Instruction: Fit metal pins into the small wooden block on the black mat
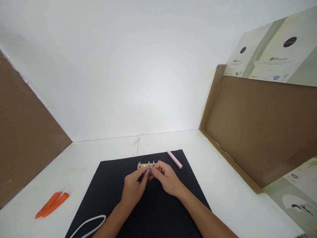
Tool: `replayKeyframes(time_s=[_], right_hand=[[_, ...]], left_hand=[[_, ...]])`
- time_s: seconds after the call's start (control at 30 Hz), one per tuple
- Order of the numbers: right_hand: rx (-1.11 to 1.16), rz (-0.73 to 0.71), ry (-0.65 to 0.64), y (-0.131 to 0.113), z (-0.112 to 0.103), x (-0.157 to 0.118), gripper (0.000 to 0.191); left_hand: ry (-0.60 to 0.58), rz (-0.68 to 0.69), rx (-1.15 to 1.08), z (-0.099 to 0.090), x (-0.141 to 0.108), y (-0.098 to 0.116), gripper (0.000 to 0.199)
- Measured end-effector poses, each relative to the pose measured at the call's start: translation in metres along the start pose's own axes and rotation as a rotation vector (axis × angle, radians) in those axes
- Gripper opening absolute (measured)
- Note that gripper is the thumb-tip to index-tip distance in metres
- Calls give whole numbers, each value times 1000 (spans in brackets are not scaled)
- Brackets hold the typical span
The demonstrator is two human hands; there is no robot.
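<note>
My left hand [135, 183] and my right hand [167, 178] come together over the black mat, fingertips nearly meeting. Both are closed in a pinch around a small shiny metal piece [151, 168], whose exact kind is too small to tell. Just behind the fingertips lies a narrow light-wood strip [142, 166] with several upright metal fittings along it and a white dot near its left end. My fingers hide the strip's front and part of its right side. A pale pink bar [174, 159] lies on the mat, right of and beyond my right hand.
The black mat [109, 185] covers the middle of the white table [74, 168]. Two orange strips [52, 205] lie at the left. A white loop of cord [92, 219] rests near my left forearm. Brown cardboard panels [260, 122] stand at both sides, with a white wall behind.
</note>
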State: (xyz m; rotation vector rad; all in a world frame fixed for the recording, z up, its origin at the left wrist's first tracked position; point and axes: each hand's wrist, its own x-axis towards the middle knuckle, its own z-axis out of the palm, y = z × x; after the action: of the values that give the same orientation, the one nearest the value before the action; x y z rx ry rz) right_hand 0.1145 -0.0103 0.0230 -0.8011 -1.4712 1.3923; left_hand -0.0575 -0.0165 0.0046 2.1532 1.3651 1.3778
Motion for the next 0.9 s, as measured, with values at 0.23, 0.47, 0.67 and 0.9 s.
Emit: replayKeyframes(time_s=[0.23,0.47,0.67,0.9], right_hand=[[-22,8,13,0,1,0,30],[-41,8,20,-3,1,0,30],[-45,14,19,-2,1,0,27],[-38,14,26,-3,1,1,30]], left_hand=[[-4,-2,3,-1,1,2,20],[0,12,-3,0,1,2,21],[0,5,0,0,2,3,21],[-4,27,-2,-1,2,6,22]])
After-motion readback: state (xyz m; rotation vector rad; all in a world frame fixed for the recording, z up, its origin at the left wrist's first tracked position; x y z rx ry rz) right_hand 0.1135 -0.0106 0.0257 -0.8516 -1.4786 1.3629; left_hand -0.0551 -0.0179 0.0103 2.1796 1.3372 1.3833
